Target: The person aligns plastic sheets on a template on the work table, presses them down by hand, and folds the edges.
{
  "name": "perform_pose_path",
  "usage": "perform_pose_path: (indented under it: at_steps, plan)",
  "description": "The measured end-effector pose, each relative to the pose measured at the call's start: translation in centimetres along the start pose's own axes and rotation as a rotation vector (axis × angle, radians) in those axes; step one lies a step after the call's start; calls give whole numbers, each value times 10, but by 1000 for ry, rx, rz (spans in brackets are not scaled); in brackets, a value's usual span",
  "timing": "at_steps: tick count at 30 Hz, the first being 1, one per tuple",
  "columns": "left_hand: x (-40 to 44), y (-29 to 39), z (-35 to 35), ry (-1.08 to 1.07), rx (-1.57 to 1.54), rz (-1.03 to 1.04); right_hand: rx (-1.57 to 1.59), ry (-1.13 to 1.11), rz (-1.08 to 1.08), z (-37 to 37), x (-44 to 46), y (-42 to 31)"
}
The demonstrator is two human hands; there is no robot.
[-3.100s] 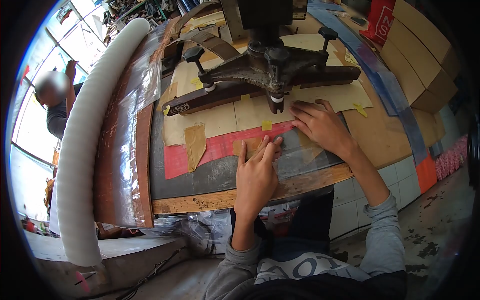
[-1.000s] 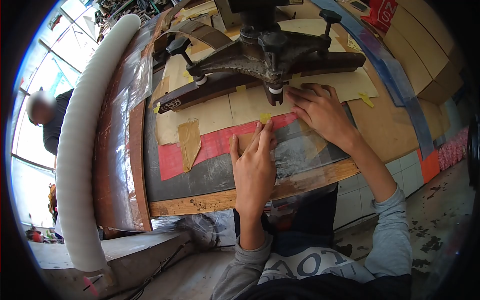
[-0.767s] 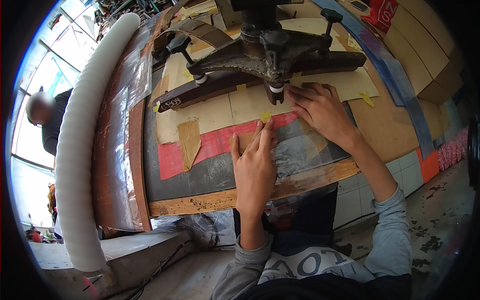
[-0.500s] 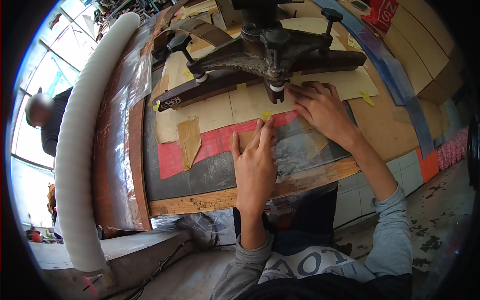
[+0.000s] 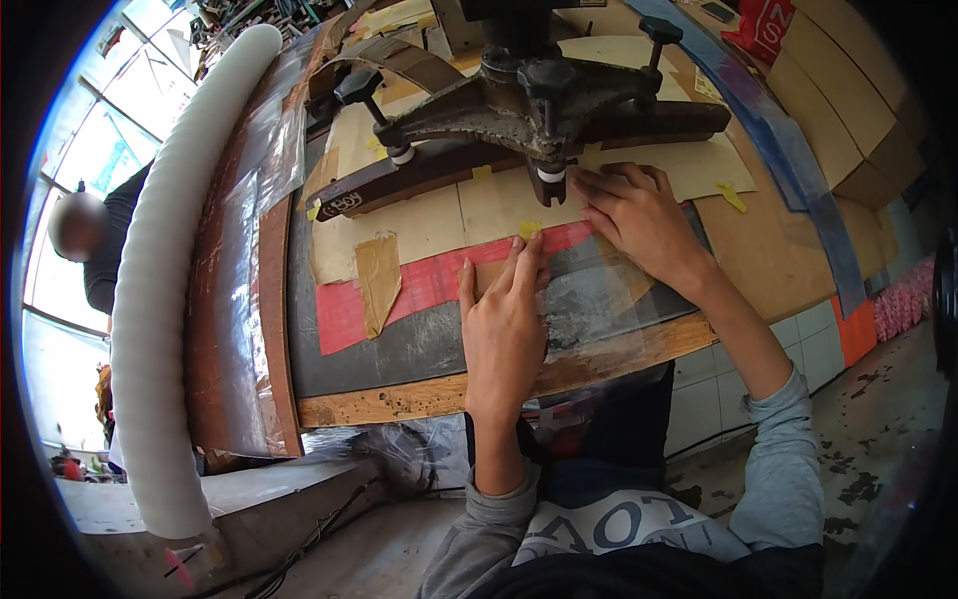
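Observation:
My left hand lies over a red strip with its fingers stretched out. Two of its fingertips touch a small yellow tape piece at the border of a cream sheet. Farther right, my right hand rests on the sheet, fingers bent and a little apart. Its fingertips are beside the white-tipped front foot of a dark metal press head. Nothing shows in either hand, though the undersides of the fingers are hidden. A long metal bar lies across the sheet beneath the press head.
Brown tape crosses the red strip on a black board with a wooden front edge. A white foam roll stands at left, with a person beyond it. Cardboard boxes are at right.
My left hand has shifted very slightly to the left. My right hand stays in place. The person behind the foam roll has moved a little.

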State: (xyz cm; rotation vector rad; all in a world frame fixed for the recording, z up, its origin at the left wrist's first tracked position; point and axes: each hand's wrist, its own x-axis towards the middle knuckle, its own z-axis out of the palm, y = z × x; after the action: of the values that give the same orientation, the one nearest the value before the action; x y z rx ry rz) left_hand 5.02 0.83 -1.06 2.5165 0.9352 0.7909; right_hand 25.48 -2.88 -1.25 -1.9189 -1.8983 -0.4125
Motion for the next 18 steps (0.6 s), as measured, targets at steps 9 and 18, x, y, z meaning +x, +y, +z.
perform_pose_path:
  at_steps: [9,18]
  plan:
    - [-5,1,1,42,-3,-11,-6,25,-31,2,-4,0]
    - [-9,3,-6,15,15,-1,-14,28,-53,-1,-6,-4]
